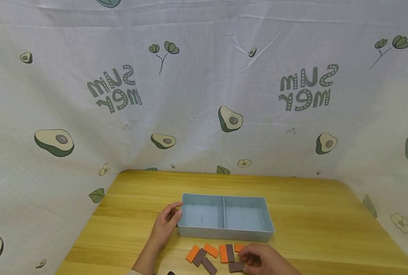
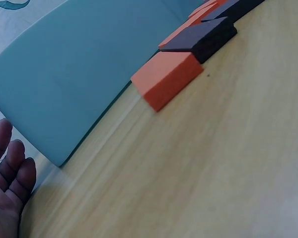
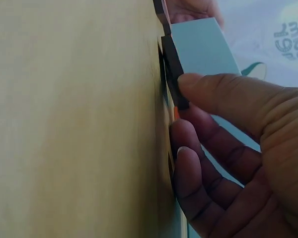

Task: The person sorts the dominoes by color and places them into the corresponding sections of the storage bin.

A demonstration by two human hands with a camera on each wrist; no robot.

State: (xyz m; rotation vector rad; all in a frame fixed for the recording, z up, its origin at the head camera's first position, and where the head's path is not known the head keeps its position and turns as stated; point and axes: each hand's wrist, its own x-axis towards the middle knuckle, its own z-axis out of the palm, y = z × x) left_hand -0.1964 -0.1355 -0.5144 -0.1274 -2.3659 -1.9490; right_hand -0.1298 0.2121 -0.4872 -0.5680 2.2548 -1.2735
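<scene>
A light blue box (image 1: pixel 223 233) with two compartments stands on the table, both compartments bare inside. My left hand (image 1: pixel 164 225) is at its left end, fingers loosely bent, thumb and forefinger against the outer wall. In the left wrist view, some fingers of the left hand (image 2: pixel 10 173) show beside the box's corner. In front of the box lie orange blocks (image 1: pixel 192 253) and dark brown blocks (image 1: pixel 209 265). My right hand (image 1: pixel 264 259) pinches the right end of one dark brown block (image 1: pixel 236 267). The right wrist view shows the thumb on that block (image 3: pixel 173 67).
The wooden table (image 1: pixel 310 214) reaches to a white curtain (image 1: pixel 197 95) printed with avocados, behind and at both sides. An orange block (image 1: pixel 239 248) lies close by the right fingertips. A small black object (image 1: pixel 170 273) shows at the bottom edge of the head view.
</scene>
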